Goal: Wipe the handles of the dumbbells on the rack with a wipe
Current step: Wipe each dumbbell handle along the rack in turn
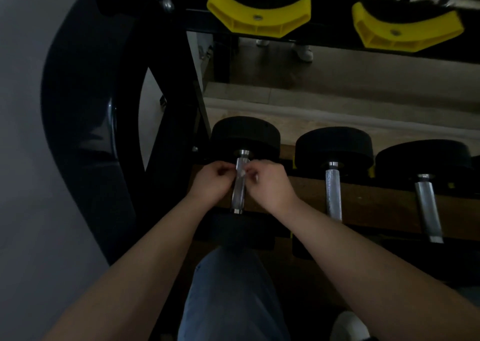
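Note:
Three black dumbbells lie on the lower shelf of the rack. The leftmost dumbbell has a chrome handle that runs toward me. My left hand and my right hand sit on either side of that handle's upper part. Between their fingertips is a small whitish wipe, pinched from both sides against the handle. The middle dumbbell handle and the right dumbbell handle are bare. The scene is dim and the wipe is mostly hidden by fingers.
Two yellow cradles sit empty on the upper rack rail. The black rack frame rises at the left. My knee in jeans is below the hands, and a white shoe shows at the bottom right.

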